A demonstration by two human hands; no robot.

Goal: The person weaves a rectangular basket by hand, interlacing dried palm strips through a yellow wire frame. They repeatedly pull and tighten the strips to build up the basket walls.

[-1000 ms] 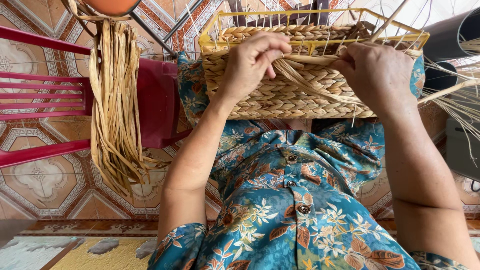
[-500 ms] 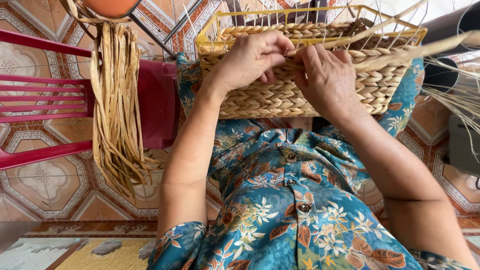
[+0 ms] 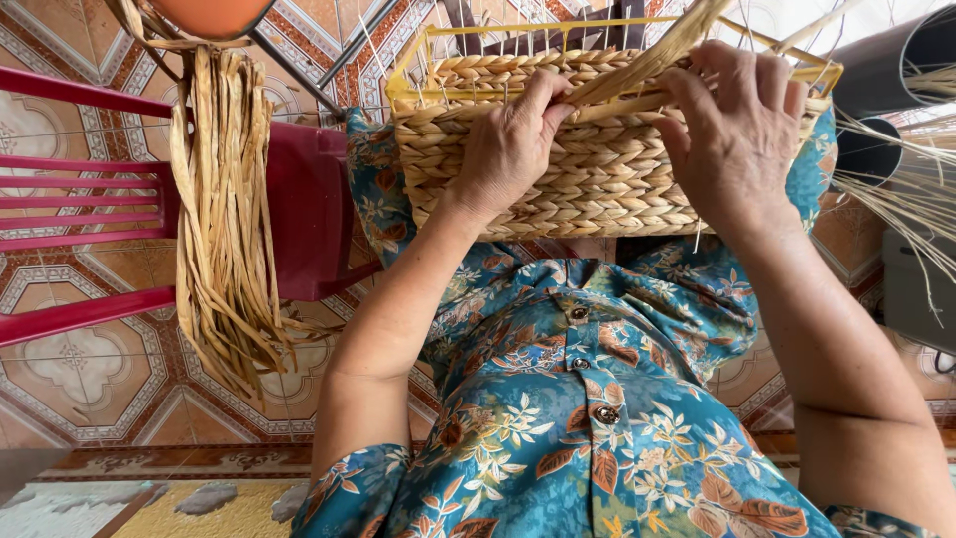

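A half-woven basket (image 3: 597, 179) of tan plaited fibre on a yellow wire frame (image 3: 403, 85) rests on my lap, over a blue floral shirt. My left hand (image 3: 508, 149) presses on the woven wall, thumb and fingers pinching a loose fibre strand (image 3: 647, 70) near the top row. My right hand (image 3: 742, 130) grips the same strand at the rim on the right, fingers curled over the frame's edge. The strand runs up and out of the top of the view.
A bundle of dried fibre strips (image 3: 224, 219) hangs at the left over a red plastic chair (image 3: 299, 199). Patterned floor tiles (image 3: 60, 369) lie below. Loose thin fibres (image 3: 896, 199) and dark cylindrical objects (image 3: 911, 60) sit at the right.
My right hand slid left from the basket's right end towards my left hand, then back out to the right rim, pulling the strand across the top row. The basket stays put.
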